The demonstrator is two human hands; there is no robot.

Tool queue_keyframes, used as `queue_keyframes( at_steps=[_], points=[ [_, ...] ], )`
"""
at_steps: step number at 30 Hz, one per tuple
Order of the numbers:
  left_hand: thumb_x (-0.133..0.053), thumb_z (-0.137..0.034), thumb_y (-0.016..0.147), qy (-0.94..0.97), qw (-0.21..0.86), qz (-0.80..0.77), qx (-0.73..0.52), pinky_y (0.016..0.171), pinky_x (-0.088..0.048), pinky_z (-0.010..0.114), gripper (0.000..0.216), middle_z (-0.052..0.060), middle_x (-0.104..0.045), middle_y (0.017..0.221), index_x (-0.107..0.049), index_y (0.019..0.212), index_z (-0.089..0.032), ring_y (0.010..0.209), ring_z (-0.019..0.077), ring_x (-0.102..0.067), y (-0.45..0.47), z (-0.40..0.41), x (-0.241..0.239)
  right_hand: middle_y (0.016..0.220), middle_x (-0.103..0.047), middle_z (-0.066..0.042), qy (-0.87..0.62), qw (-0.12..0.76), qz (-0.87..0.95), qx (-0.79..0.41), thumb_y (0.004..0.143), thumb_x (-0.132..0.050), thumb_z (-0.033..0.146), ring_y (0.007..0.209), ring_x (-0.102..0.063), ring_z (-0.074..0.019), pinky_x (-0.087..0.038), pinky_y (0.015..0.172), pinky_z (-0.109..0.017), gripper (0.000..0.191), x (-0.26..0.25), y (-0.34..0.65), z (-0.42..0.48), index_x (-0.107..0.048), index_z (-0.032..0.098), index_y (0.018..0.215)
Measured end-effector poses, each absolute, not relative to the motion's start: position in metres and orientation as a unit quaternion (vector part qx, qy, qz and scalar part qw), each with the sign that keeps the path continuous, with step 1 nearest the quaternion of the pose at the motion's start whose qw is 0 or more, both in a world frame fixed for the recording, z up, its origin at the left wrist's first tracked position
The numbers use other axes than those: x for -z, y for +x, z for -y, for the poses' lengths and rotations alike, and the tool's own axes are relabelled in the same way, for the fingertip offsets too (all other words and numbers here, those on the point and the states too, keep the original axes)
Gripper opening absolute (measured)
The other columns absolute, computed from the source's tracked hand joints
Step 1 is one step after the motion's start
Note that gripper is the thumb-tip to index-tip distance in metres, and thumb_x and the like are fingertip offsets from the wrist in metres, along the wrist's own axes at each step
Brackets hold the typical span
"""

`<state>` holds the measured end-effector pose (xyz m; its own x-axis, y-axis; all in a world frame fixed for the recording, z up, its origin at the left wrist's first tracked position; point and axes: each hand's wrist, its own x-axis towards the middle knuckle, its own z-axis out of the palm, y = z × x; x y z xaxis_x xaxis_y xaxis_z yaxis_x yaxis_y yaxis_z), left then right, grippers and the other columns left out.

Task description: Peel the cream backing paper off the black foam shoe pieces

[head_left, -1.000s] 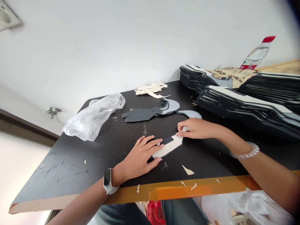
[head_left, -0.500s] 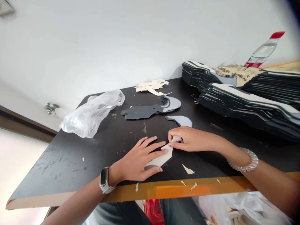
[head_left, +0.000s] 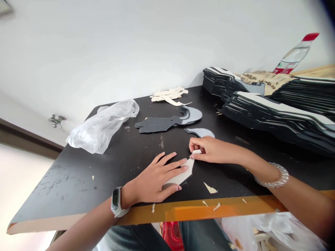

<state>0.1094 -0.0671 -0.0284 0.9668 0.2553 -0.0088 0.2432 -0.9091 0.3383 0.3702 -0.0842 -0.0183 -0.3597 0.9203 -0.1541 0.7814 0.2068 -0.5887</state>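
Spanning the view, black table [head_left: 78,177] carries stacks of cut pcs [head_left: 274,111] far right & a plastic bag [head_left: 102,127] far left. Centre, by its near edge, lies the cream-faced pc [head_left: 183,174]. Your left hand [head_left: 154,179] lies flat, fingers spread, pressing it down; your right hand [head_left: 209,150] pinches its far tip.

- Single head cam, worn by the person; looks forward and down across the black table [head_left: 104,164]; horizon tilted.
- Close range: left hand [head_left: 154,179], right hand [head_left: 209,150] and cream piece [head_left: 183,174] sit mid-frame, forearms entering from the bottom.
- Faces the white wall [head_left: 131,52]; stacks [head_left: 274,111] far right.
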Motion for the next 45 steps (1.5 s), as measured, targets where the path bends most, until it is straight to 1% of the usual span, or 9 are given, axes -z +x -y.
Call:
queue_keyframes(
  at_steps=[4, 9, 15, 19, 23, 32, 36, 42, 45],
  points=[
    [-0.043, -0.042, 0.095, 0.976, 0.172, -0.130, -0.019, 0.115, -0.016, 0.054, 0.055, 0.001, -0.032, 0.152, -0.029, 0.146, -0.028, 0.143, 0.0283, -0.018, 0.110, 0.067, 0.027, 0.073, -0.059, -0.001, -0.569, 0.123, 0.755, -0.302, 0.078, -0.061, 0.043, 0.064, -0.053, -0.0134, -0.039, 0.059, -0.025, 0.025, 0.019, 0.376, 0.081, -0.051, 0.020, 0.080],
    [-0.045, -0.042, 0.094, 0.976, 0.174, -0.129, -0.025, 0.115, -0.017, 0.054, 0.055, 0.002, -0.034, 0.151, -0.032, 0.145, -0.027, 0.143, 0.0284, -0.020, 0.110, 0.068, 0.026, 0.064, -0.059, 0.000, -0.550, 0.118, 0.735, -0.378, 0.084, -0.053, 0.043, 0.055, -0.055, -0.0126, -0.040, 0.056, -0.025, 0.024, 0.013, 0.383, 0.080, -0.051, 0.019, 0.080],
    [-0.044, -0.042, 0.094, 0.976, 0.173, -0.132, -0.015, 0.115, -0.017, 0.053, 0.054, 0.001, -0.032, 0.152, -0.033, 0.145, -0.027, 0.143, 0.0280, -0.018, 0.111, 0.068, 0.026, 0.066, -0.059, 0.000, -0.555, 0.121, 0.730, -0.380, 0.087, -0.050, 0.042, 0.055, -0.057, -0.0130, -0.041, 0.055, -0.025, 0.024, 0.014, 0.380, 0.081, -0.050, 0.019, 0.082],
    [-0.043, -0.042, 0.095, 0.977, 0.168, -0.132, -0.008, 0.115, -0.016, 0.053, 0.054, 0.000, -0.030, 0.153, -0.031, 0.145, -0.027, 0.144, 0.0278, -0.017, 0.110, 0.067, 0.026, 0.064, -0.061, -0.001, -0.575, 0.121, 0.732, -0.346, 0.084, -0.055, 0.038, 0.054, -0.056, -0.0128, -0.042, 0.057, -0.026, 0.021, 0.016, 0.376, 0.080, -0.054, 0.018, 0.079],
    [-0.045, -0.042, 0.094, 0.976, 0.172, -0.129, -0.024, 0.114, -0.017, 0.054, 0.055, 0.002, -0.033, 0.151, -0.033, 0.145, -0.027, 0.143, 0.0285, -0.019, 0.110, 0.068, 0.027, 0.066, -0.064, -0.003, -0.586, 0.116, 0.736, -0.318, 0.083, -0.054, 0.034, 0.058, -0.057, -0.0145, -0.042, 0.058, -0.027, 0.018, 0.012, 0.379, 0.080, -0.062, 0.018, 0.079],
    [-0.046, -0.041, 0.093, 0.977, 0.163, -0.134, -0.043, 0.114, -0.019, 0.054, 0.054, 0.004, -0.037, 0.149, -0.034, 0.144, -0.027, 0.142, 0.0283, -0.022, 0.109, 0.070, 0.030, 0.073, -0.068, -0.004, -0.564, 0.106, 0.719, -0.393, 0.076, -0.056, 0.029, 0.065, -0.061, -0.0162, -0.045, 0.060, -0.026, 0.013, 0.010, 0.391, 0.080, -0.063, 0.019, 0.080],
    [-0.046, -0.041, 0.093, 0.976, 0.166, -0.133, -0.041, 0.115, -0.018, 0.054, 0.054, 0.004, -0.037, 0.149, -0.034, 0.144, -0.027, 0.143, 0.0282, -0.021, 0.109, 0.069, 0.030, 0.073, -0.068, -0.003, -0.570, 0.102, 0.723, -0.378, 0.075, -0.056, 0.029, 0.066, -0.061, -0.0159, -0.045, 0.062, -0.026, 0.014, 0.011, 0.389, 0.080, -0.063, 0.018, 0.079],
    [-0.046, -0.041, 0.093, 0.975, 0.175, -0.134, -0.030, 0.114, -0.018, 0.055, 0.054, 0.002, -0.036, 0.150, -0.033, 0.144, -0.027, 0.143, 0.0283, -0.020, 0.110, 0.069, 0.027, 0.073, -0.067, -0.002, -0.610, 0.066, 0.726, -0.309, 0.078, -0.056, 0.040, 0.064, -0.060, -0.0164, -0.042, 0.061, -0.028, 0.020, 0.012, 0.386, 0.082, -0.058, 0.021, 0.081],
    [-0.049, -0.035, 0.091, 0.972, 0.186, -0.139, -0.034, 0.114, -0.018, 0.056, 0.052, 0.002, -0.038, 0.149, -0.038, 0.141, -0.027, 0.142, 0.0286, -0.021, 0.110, 0.069, 0.025, 0.072, -0.066, -0.001, -0.682, 0.016, 0.696, -0.223, 0.071, -0.061, 0.060, 0.065, -0.060, -0.0212, -0.039, 0.057, -0.030, 0.039, 0.012, 0.393, 0.081, -0.054, 0.023, 0.082]
  ],
)
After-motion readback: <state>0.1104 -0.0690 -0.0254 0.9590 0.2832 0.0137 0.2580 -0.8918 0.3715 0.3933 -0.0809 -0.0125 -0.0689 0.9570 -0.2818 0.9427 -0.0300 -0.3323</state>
